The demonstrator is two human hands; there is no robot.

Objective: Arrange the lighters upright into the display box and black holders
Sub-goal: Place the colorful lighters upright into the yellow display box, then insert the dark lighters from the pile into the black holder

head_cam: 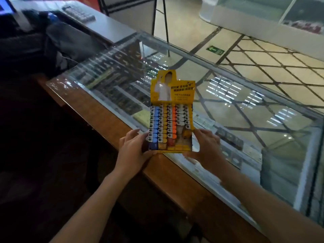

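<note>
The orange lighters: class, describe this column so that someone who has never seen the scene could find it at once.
Start at the long glass counter with the wooden edge. On it stands a yellow display box, held at its near corners by the left hand and right hand. Among its columns, the orange lighters sit between yellow ones and white ones, the only orange row.

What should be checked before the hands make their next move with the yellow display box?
1. Left hand grips the display box at its left near corner: ok.
2. Right hand holds the right near corner: ok.
3. Lighters in the blue, yellow and orange columns stand upright: ok.
4. Right-hand columns filled to the front: not ok, gaps show near the front.
5. Box resting fully on the glass counter: cannot tell.
6. Black holders in view: not ok, none visible.
</note>
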